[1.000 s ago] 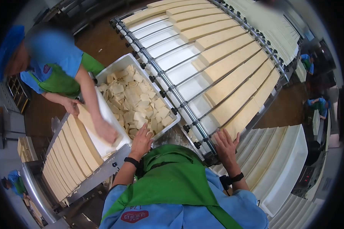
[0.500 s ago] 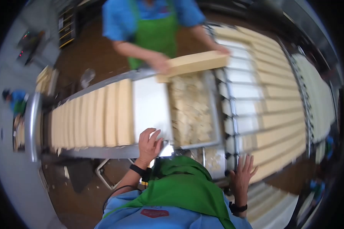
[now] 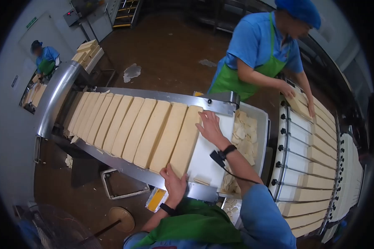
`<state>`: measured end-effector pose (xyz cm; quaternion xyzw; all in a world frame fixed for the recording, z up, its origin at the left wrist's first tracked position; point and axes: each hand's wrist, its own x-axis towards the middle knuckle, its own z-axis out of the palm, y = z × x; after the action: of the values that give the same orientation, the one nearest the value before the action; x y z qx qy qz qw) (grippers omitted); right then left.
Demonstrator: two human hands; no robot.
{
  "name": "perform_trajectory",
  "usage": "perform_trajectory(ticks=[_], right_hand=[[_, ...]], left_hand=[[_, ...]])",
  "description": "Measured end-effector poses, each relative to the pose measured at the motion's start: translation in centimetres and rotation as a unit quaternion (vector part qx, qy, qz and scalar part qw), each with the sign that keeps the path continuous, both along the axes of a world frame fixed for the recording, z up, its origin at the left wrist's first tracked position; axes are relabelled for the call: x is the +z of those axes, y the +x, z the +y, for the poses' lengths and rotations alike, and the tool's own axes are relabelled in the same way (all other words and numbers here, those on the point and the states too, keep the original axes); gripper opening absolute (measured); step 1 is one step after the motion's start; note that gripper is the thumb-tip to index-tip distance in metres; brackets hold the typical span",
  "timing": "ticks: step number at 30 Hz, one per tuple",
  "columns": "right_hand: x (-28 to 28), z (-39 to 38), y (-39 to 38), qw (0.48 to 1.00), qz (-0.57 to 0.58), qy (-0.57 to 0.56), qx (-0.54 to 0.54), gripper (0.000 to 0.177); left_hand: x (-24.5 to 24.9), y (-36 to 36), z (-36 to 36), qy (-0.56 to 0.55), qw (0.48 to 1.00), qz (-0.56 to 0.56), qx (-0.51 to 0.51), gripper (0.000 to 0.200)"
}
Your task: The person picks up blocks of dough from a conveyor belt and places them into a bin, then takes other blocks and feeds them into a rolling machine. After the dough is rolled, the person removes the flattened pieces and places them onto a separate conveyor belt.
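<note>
Long pale-yellow dough slabs lie side by side across a white conveyor belt [image 3: 212,164]. Both my hands are at the slab nearest the belt's right end, the end dough slab [image 3: 187,143]. My left hand [image 3: 175,184] grips its near end, thumb and fingers around the corner. At the far end, my right hand [image 3: 212,128] has its bent fingers against the slab's top and right edge. The slab still rests on the belt, beside the neighbouring dough slab [image 3: 169,139]. A thin dough scrap [image 3: 201,181] lies on the belt near my left hand.
A bin [image 3: 262,143] of dough scraps stands beyond the belt's end. To the right, a rack [image 3: 280,164] carries a row of slabs, where a co-worker [image 3: 253,54] handles one. A metal roller housing [image 3: 58,99] spans the left end. Another person [image 3: 47,58] stands far left.
My hands have come from open, apart positions onto the end slab. The view has turned left. The co-worker's slab has moved from over the bin to the rack.
</note>
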<state>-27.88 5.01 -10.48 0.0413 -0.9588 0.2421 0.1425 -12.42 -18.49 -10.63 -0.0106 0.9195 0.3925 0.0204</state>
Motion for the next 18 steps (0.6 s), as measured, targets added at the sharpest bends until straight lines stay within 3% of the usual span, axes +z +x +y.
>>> perform_trajectory(ticks=[5,11,18], right_hand=[[-2.3,-0.6,-6.1,0.990,-0.105,0.084,-0.047,0.050],[-2.8,-1.5,-6.5,0.987,-0.090,0.128,-0.048,0.046],[-4.9,6.5,-0.8,0.992,-0.039,-0.023,-0.114,0.050]], left_hand=[[0.3,-0.7,0.4,0.002,0.999,-0.035,0.003,0.085],[0.3,-0.9,1.1,0.002,0.998,-0.070,-0.002,0.086],[0.8,-1.6,2.7,-0.086,0.993,-0.034,-0.079,0.083]])
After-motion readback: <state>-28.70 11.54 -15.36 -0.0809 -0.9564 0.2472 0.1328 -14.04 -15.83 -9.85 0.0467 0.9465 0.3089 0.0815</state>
